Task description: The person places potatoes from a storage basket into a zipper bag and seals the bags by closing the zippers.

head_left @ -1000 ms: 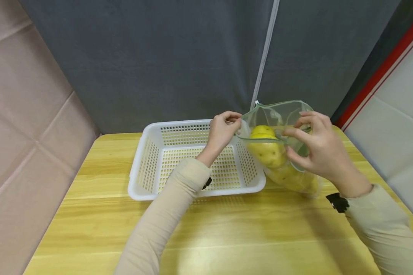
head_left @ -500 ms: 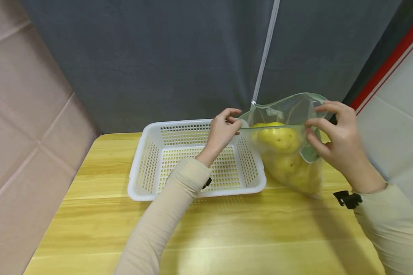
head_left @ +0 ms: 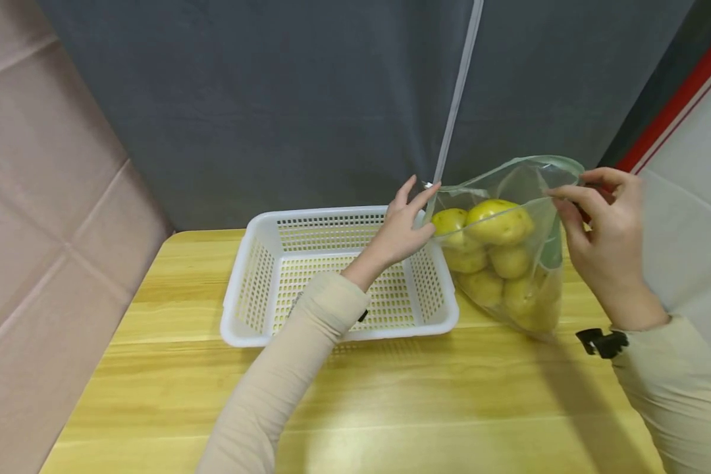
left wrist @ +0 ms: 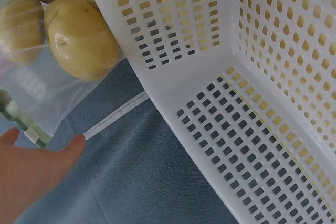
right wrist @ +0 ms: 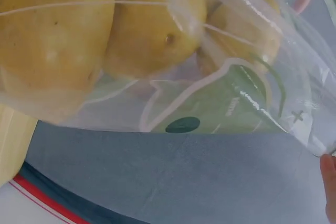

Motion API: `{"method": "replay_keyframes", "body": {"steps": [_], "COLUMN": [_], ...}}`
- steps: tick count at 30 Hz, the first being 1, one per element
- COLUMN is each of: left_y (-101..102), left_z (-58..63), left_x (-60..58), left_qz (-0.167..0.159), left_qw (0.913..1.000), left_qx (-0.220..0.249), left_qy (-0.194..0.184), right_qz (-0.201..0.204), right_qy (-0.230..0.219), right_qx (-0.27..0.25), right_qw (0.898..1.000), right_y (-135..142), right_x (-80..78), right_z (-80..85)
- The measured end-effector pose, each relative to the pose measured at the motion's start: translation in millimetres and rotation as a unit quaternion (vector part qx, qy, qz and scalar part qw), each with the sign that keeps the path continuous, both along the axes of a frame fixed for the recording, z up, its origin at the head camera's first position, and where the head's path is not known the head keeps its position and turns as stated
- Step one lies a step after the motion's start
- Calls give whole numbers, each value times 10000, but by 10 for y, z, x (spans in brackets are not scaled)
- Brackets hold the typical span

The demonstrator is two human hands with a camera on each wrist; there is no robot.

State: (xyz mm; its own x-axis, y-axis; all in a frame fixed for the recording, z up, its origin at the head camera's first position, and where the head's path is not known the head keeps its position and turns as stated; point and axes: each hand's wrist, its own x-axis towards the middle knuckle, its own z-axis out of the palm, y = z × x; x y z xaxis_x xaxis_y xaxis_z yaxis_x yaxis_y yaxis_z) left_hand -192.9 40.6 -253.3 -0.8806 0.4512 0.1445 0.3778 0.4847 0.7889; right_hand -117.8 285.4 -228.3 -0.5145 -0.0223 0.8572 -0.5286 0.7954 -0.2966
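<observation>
A clear zip bag [head_left: 492, 289] with a green rim stands on the table, filled with several yellow potatoes [head_left: 500, 224]. My right hand [head_left: 607, 240] pinches the bag's rim at its right top corner. At the left top corner, my left hand [head_left: 403, 227] has its thumb and fingers spread apart. In the left wrist view, the white zip slider [left wrist: 32, 135] lies close to the fingertips of the left hand [left wrist: 37, 174]. Through the film in the right wrist view, potatoes [right wrist: 152, 30] and a green print [right wrist: 220, 103] show; only part of the right hand [right wrist: 329, 182] is visible there.
A white perforated plastic basket [head_left: 237, 289] stands left of the bag, its right end against or close to it. Both are on a wooden table [head_left: 391, 401]. A grey curtain [head_left: 272, 105] hangs behind, and a white panel with a red stripe borders the right.
My right hand has moved right, drawing the bag's rim taut and the bag more upright. The left hand's fingers have gone from pinching the left corner to spread apart.
</observation>
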Motion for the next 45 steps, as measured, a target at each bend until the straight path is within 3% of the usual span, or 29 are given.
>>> {"method": "replay_keyframes", "body": {"steps": [5,13,17,20,23,25,28,32,34,36,40,41,43,45], "left_y": [-1,16,26,21,7,-3,-9,-1,3,8,21,25,35,48], "left_z": [3,28,30,23,14,10,4,-1,-4,-3,6,10,18,21], "left_x": [-36,-99,-106,-110,-109,-105,-97,-97,-102,-105,-102,-100,-95,-96], "left_qz": [-45,-26,111,286,436,512,557,517,430,318,183,193,235,348], "left_qw": [9998,9999,9993,9982,9972,9966,9961,9956,9959,9965,9970,9970,9968,9962], "left_qx": [-168,101,357,528,589,628,679,779,785,766,748,749,762,789], "left_qy": [-31,90,34,-39,-116,-148,-124,-97,-115,-115,-14,36,93,150], "right_qz": [-23,-11,310,688,1257,1641,1982,2040,2327,2676,3422,3540,3709,3734], "right_qy": [331,778,555,171,-149,-198,-108,63,187,307,478,482,463,418], "right_qx": [-172,-785,-1496,-2214,-3015,-3545,-4084,-4261,-4450,-4722,-5282,-5346,-5412,-5396], "right_qw": [9993,9939,9867,9726,9450,9203,8910,8813,8646,8393,7756,7659,7532,7534], "right_y": [-5,-24,0,48,104,141,195,251,260,258,277,292,327,364], "right_x": [-16,-28,-13,2,18,20,17,1,-19,-38,-62,-64,-69,-76], "right_z": [-15,-28,8,39,78,100,122,134,140,153,194,204,223,235]}}
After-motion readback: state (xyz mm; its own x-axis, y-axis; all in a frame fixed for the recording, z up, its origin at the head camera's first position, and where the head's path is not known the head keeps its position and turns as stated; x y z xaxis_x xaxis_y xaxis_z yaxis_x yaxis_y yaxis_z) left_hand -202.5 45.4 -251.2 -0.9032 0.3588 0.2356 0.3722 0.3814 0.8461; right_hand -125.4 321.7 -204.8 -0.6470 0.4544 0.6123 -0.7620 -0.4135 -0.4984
